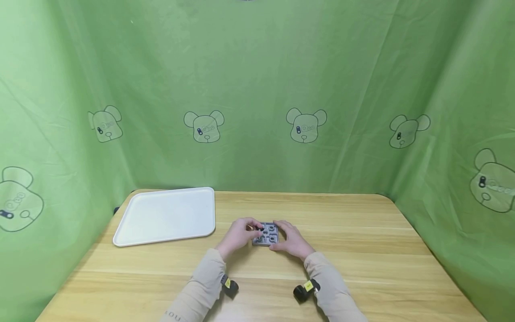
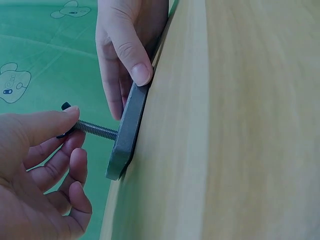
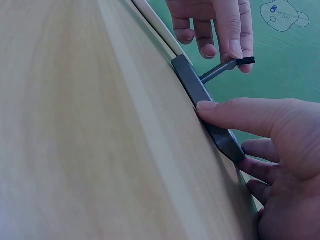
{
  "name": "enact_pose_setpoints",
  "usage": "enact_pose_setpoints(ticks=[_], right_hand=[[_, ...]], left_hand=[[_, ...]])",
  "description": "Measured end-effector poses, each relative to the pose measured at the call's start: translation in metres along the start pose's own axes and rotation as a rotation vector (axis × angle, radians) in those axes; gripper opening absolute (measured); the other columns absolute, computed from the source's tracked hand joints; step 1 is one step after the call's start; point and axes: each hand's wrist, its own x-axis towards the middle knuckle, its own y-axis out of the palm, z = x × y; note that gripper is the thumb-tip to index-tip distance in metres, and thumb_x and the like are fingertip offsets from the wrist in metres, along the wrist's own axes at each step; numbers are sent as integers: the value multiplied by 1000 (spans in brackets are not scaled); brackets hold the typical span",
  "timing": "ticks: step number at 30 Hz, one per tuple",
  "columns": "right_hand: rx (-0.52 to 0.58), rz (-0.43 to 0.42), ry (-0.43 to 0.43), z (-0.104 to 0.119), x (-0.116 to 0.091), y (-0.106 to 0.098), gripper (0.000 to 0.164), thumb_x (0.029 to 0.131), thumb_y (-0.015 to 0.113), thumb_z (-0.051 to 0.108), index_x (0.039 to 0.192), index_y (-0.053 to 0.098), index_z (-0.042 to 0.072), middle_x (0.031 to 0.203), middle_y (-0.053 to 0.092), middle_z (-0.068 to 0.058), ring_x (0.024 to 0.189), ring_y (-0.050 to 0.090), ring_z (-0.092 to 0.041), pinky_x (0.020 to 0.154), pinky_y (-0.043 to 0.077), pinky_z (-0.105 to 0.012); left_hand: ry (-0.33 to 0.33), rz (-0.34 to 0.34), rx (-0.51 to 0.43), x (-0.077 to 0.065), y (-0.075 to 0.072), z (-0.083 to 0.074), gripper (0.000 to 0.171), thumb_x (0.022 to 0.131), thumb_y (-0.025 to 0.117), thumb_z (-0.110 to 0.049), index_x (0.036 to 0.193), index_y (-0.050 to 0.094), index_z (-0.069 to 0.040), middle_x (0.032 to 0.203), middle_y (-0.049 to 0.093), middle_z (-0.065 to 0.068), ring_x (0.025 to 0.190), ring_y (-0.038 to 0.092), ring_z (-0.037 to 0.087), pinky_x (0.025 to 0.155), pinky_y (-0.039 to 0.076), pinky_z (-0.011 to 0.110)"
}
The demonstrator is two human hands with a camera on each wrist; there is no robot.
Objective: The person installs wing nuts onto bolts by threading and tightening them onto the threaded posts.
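Pinching bolt [image 2: 97, 130] by its black head: left hand [image 1: 237, 235], the nearer. Shank stands roughly square to metal block [image 2: 128, 131], left half; hole seating unclear. Right hand [image 1: 295, 242] grips block's right side, thumb nearside, fingers far.

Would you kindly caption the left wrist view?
Left hand pinches a threaded bolt at the gray plate the right hand holds.

I can make out what looks like "YOU" on the left sleeve [image 1: 200, 281]; the yellow labels [image 1: 228, 283] and curtain [image 1: 257, 80] lettering are too small.
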Motion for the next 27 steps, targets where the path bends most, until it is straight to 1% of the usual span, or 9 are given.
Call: enact_pose_setpoints(ticks=[8, 17, 27], right_hand=[[1, -3, -5, 0, 0, 0, 92, 68, 86, 23, 146, 40, 5, 153, 37, -21, 140, 31, -45, 114, 22, -63], [-1, 1, -5, 1, -1, 0, 92, 68, 85, 23, 146, 40, 4, 153, 36, -21, 139, 31, -46, 114, 23, -64], [5, -5, -7, 1, -1, 0, 93, 68, 86, 23, 146, 40, 4, 152, 37, -21, 139, 31, -45, 114, 22, -64]], left_hand=[[2, 3, -11, 1, 0, 2, 19, 85, 71, -13, 103, 71, -9, 99, 69, 8, 82, 57, 15, 70, 48, 24], [1, 13, -22, 2, 0, 4, 20, 85, 72, -13, 105, 71, -9, 97, 68, 7, 80, 56, 14, 67, 47, 23], [5, 14, -28, 2, 0, 4, 22, 84, 72, -12, 106, 70, -9, 97, 68, 7, 81, 56, 14, 69, 47, 25]])
